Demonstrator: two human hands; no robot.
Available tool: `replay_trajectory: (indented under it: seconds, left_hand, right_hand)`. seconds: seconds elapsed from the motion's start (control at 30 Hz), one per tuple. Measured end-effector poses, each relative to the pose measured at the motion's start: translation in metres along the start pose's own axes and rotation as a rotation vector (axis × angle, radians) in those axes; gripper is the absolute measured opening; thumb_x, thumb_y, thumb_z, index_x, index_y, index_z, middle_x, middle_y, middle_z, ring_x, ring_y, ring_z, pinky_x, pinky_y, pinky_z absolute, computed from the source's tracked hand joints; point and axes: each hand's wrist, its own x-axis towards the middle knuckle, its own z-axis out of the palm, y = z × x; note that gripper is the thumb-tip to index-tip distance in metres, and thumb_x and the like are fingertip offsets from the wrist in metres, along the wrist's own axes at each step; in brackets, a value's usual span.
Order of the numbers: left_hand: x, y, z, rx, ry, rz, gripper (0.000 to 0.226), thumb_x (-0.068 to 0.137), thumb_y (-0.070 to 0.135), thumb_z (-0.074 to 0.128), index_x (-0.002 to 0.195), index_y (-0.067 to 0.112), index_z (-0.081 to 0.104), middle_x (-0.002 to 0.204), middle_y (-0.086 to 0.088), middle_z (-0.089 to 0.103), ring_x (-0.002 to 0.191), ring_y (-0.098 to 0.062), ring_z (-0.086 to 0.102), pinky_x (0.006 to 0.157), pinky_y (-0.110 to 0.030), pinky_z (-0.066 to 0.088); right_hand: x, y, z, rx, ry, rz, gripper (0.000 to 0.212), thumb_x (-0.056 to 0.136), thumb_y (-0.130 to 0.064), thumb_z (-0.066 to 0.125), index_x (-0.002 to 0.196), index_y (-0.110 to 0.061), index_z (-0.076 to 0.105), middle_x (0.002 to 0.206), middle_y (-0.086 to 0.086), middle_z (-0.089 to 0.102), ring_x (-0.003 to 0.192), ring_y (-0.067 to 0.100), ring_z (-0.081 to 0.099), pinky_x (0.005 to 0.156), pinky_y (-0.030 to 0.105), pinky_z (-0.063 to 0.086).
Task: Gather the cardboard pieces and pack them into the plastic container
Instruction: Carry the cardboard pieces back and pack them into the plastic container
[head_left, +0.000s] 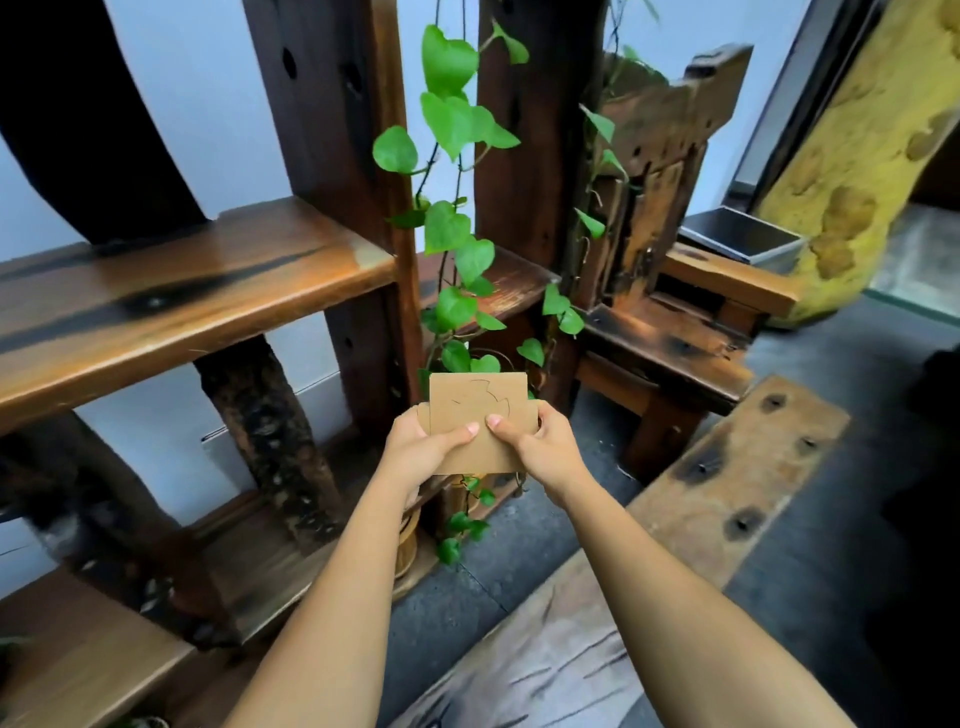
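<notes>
Cardboard pieces (478, 415) held at centre frame, both hands closed on the stack: left hand (423, 447) at its 8 o'clock edge, right hand (545, 447) at 4 o'clock, thumbs across the face. Suggest squaring edges flush before carrying, keeping clear of the vine (457, 249) at 12 o'clock. Grey bin (743, 241) at 2 o'clock, well apart; contents hidden. Plastic container not identifiable.

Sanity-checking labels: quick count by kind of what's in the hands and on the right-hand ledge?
Hands: 2, left hand and right hand
Cardboard stack held by both: 1, piece count unclear
Grey bin on the ledge: 1
Total: 4
</notes>
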Motion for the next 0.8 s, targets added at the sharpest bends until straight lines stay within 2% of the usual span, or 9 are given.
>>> replay_trajectory:
  seconds: [0.1,0.17,0.23,0.33,0.5,0.6,0.7,0.77,0.8]
  left_hand:
    - [0.000,0.005,0.028,0.018,-0.041,0.001,0.050,0.071,0.029,0.095,0.114,0.024,0.069,0.109,0.003,0.078,0.103,-0.016,0.073,0.076,-0.029,0.058]
    - [-0.001,0.010,0.053,0.042,-0.080,0.010,0.054,0.064,0.036,0.095,0.111,0.026,0.070,0.109,0.002,0.078,0.104,-0.019,0.073,0.085,-0.038,0.061]
    - [-0.005,0.014,0.076,0.053,-0.116,0.023,0.063,0.059,0.041,0.093,0.114,0.023,0.070,0.112,-0.001,0.078,0.107,-0.022,0.073,0.095,-0.048,0.059]
    - [-0.011,0.017,0.109,0.071,-0.148,0.038,0.061,0.066,0.037,0.093,0.118,0.020,0.067,0.114,-0.002,0.077,0.108,-0.023,0.072,0.097,-0.051,0.058]
    - [-0.024,0.019,0.161,0.068,-0.217,0.039,0.043,0.078,0.022,0.091,0.114,0.021,0.066,0.113,-0.002,0.075,0.106,-0.019,0.071,0.090,-0.039,0.060]
    - [-0.035,0.021,0.192,0.087,-0.261,0.030,0.051,0.079,0.022,0.090,0.121,0.018,0.062,0.113,0.001,0.073,0.100,-0.012,0.071,0.079,-0.030,0.060]
    - [-0.043,0.017,0.221,0.115,-0.313,0.031,0.036,0.081,0.019,0.088,0.104,0.028,0.062,0.100,0.011,0.071,0.075,0.007,0.071,0.054,-0.009,0.052]
    - [-0.049,0.014,0.241,0.130,-0.343,0.038,0.034,0.082,0.018,0.088,0.098,0.029,0.061,0.098,0.012,0.071,0.071,0.013,0.070,0.052,-0.007,0.051]
    - [-0.052,0.014,0.249,0.129,-0.354,0.035,0.034,0.081,0.018,0.089,0.100,0.028,0.062,0.100,0.010,0.072,0.074,0.010,0.071,0.055,-0.008,0.053]
  right_hand:
    - [-0.004,0.008,-0.027,0.018,0.053,0.024,0.043,0.084,-0.034,0.084,0.117,-0.014,0.063,0.114,0.003,0.072,0.106,0.021,0.070,0.092,0.045,0.060]
    - [-0.008,0.014,-0.050,0.038,0.094,0.036,0.043,0.085,-0.034,0.083,0.117,-0.014,0.063,0.112,0.002,0.072,0.107,0.021,0.070,0.089,0.040,0.060]
    - [-0.012,0.018,-0.074,0.044,0.130,0.042,0.041,0.085,-0.033,0.083,0.116,-0.014,0.064,0.111,0.002,0.073,0.106,0.020,0.070,0.092,0.041,0.059]
    - [-0.015,0.024,-0.107,0.024,0.161,0.038,0.041,0.084,-0.036,0.083,0.114,-0.015,0.065,0.111,0.001,0.073,0.105,0.020,0.071,0.094,0.042,0.059]
    - [-0.026,0.037,-0.158,0.029,0.202,0.065,0.034,0.083,-0.038,0.084,0.106,-0.025,0.063,0.112,-0.001,0.073,0.104,0.018,0.070,0.095,0.044,0.058]
    - [-0.036,0.046,-0.188,0.056,0.230,0.073,0.039,0.083,-0.036,0.084,0.112,-0.019,0.063,0.115,0.002,0.072,0.104,0.017,0.070,0.094,0.041,0.059]
    - [-0.048,0.056,-0.216,0.090,0.244,0.104,0.049,0.085,-0.034,0.083,0.123,-0.013,0.061,0.120,0.004,0.071,0.107,0.018,0.069,0.095,0.040,0.058]
    - [-0.056,0.063,-0.235,0.114,0.253,0.122,0.052,0.086,-0.032,0.083,0.127,-0.010,0.060,0.122,0.006,0.070,0.110,0.021,0.069,0.098,0.044,0.057]
    - [-0.059,0.067,-0.243,0.129,0.257,0.128,0.052,0.086,-0.031,0.083,0.128,-0.009,0.059,0.123,0.007,0.070,0.111,0.023,0.068,0.099,0.046,0.056]
